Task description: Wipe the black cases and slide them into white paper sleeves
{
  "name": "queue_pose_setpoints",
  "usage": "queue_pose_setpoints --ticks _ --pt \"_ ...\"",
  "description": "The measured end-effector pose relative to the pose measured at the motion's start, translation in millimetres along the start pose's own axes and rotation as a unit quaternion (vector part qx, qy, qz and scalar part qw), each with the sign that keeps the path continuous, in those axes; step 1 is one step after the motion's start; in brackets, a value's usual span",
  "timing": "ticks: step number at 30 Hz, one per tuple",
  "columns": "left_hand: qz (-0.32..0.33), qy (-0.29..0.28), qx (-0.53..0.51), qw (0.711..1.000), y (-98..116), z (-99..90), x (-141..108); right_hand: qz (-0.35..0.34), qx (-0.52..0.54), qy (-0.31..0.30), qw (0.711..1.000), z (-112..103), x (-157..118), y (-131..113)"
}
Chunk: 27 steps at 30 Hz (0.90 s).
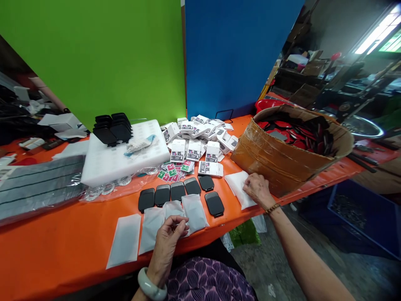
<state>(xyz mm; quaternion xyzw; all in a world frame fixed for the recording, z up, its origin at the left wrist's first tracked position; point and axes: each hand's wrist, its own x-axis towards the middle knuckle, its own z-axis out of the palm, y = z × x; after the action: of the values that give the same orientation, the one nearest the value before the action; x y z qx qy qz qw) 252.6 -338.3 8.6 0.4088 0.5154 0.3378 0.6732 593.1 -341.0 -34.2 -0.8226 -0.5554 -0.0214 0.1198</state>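
Observation:
My left hand [171, 236] is over the row of white pouches [152, 228] at the table's front edge. Its fingers curl toward the thumb; whether something small is between them cannot be made out. My right hand [258, 190] pinches at a stack of white pouches [238, 186] beside the cardboard box, its fingertips pressed on the top one. A flat white pouch [124, 240] lies left of the row. Behind the pouches are several black rounded-square cases [178, 192], and another black case [214, 203] lies to the right.
A pile of small white printed boxes [194, 149] sits behind red and green cards [171, 170]. Stacked black cases [113, 129] and a cloth [140, 144] rest on a white foam block [125, 165]. The cardboard box [275, 161] holds red and black pieces. Plastic-wrapped grey sheets [40, 184] lie left.

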Motion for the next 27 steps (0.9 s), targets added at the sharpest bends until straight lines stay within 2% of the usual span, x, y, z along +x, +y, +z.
queue_pose_setpoints --ticks 3,6,10,14,18,22,25,27 --pt "-0.005 0.000 -0.002 1.000 0.0 -0.1 -0.4 -0.007 0.033 0.056 0.998 6.4 -4.0 3.4" --pt "-0.009 0.003 -0.004 1.000 -1.1 -1.1 0.3 -0.004 0.078 0.144 0.987 5.7 -12.2 5.0" --pt "-0.016 -0.004 0.001 1.000 -3.1 0.6 2.3 -0.007 0.138 0.239 0.961 -12.6 -25.9 -3.4" --pt "-0.031 -0.045 0.005 0.998 -3.2 7.7 4.2 -0.061 0.189 0.276 0.940 -36.4 -44.3 -34.0" --pt "-0.011 -0.085 0.018 0.996 0.8 16.4 3.9 -0.118 0.272 0.240 0.924 -44.2 -67.5 -87.8" --pt "0.033 -0.100 -0.035 0.994 6.8 19.3 1.9 -0.157 0.357 0.181 0.903 -32.7 -91.9 -141.2" --pt "0.040 -0.087 -0.052 0.994 9.4 13.9 0.8 -0.183 0.386 0.131 0.895 -22.2 -106.3 -165.0" --pt "0.042 -0.068 -0.057 0.995 10.3 7.3 0.1 -0.198 0.406 0.072 0.889 -19.5 -110.3 -171.6"
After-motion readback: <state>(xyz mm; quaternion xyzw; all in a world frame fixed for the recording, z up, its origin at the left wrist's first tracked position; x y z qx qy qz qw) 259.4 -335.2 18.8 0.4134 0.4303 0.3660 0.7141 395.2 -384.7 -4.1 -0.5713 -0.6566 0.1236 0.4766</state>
